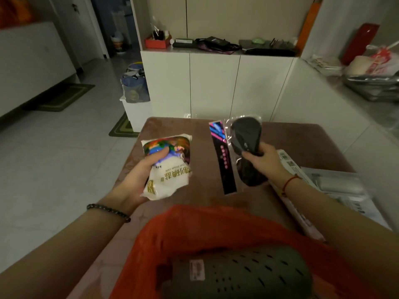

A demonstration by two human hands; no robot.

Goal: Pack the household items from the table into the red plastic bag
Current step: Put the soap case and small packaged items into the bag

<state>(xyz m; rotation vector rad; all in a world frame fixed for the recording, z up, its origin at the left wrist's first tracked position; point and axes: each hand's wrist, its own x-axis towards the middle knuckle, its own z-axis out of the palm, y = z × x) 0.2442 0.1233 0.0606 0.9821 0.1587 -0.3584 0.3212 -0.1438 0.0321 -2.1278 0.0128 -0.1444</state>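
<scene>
Two hands: both raised over the table, each closed around one item.
Bag: red thin plastic bag (216, 229) lies open at the near edge of the table, its mouth facing the person.
Bag contents: dark olive-grey perforated rubbery item (248, 272) with a pale label sits inside the bag, partly cut off by the bottom of the view.
Left hand: left hand (138, 175) grasps a white soft plastic pouch with a colourful printed top and dark characters (170, 169); the thumb lies across the printed part, fingers under the pouch, which is held above the table just beyond the bag.
Left wrist: dark beaded bracelet (109, 211).
Right hand: right hand (264, 161) is clenched on a clear plastic packet holding dark oval pieces with a black and pink card strip (241, 147); the packet stands upright-tilted, its lower end near the table surface.
Right wrist: thin red string (290, 181).
Table: brownish-pink patterned tabletop (177, 126) carries the bag.
Table, right edge: white long box with barcodes (291, 167) and clear plastic-wrapped packages (341, 184) lie beside the right forearm.
Beyond: white low cabinet (216, 83) with cluttered shelf stands behind the table.
</scene>
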